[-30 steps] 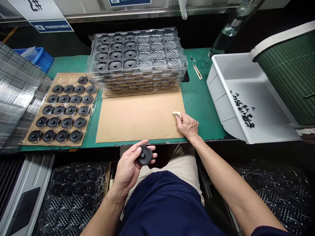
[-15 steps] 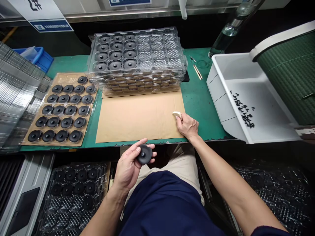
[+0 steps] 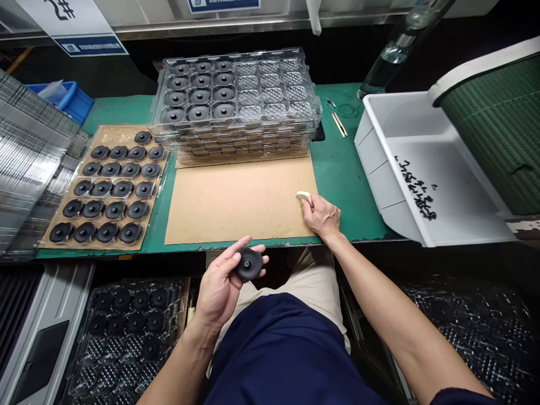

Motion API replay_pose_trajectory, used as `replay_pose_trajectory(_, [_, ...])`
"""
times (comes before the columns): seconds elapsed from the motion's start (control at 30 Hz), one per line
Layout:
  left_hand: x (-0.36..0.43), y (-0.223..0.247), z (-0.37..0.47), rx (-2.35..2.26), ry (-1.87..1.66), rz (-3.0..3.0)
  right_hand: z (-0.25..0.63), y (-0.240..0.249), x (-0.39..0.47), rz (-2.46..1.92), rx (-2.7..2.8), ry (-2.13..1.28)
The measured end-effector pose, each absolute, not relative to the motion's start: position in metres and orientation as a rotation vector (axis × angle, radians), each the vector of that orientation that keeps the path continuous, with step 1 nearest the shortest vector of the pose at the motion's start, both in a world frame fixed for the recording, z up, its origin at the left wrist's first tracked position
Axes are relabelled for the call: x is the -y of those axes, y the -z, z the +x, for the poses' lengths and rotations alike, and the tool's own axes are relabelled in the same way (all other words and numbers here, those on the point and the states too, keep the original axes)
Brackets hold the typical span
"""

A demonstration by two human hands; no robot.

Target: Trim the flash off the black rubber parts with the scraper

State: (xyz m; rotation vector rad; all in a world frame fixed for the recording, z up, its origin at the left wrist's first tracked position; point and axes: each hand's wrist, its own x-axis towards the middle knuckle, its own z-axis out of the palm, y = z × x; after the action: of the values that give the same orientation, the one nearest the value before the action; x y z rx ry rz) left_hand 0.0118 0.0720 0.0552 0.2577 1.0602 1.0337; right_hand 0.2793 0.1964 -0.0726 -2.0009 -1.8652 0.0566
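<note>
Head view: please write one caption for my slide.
Left hand holds a black disc; right hand grips a small pale piece over brown cardboard.

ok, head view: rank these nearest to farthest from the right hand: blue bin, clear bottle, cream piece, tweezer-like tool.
From the right hand:
1. Cream piece: held in its fingers.
2. Tweezer-like tool: on the table beyond the hand.
3. Clear bottle: farther back, to the right.
4. Blue bin: far left, toward the back.
</note>
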Motion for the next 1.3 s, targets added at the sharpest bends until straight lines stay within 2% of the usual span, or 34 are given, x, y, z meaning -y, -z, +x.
replay_pose_trajectory(0.9, [-0.0726, -0.0562, 0.0139, -1.063, -1.03, 0.286, 0.2791, 0.0718, -0.1962, -1.994, 1.863, -0.065])
replay_pose_trajectory(1.3, [-0.0676, -0.0573, 0.0167, -1.149, -0.963, 0.49, 0.2789, 0.0717, -0.1958, -1.991, 1.86, -0.058])
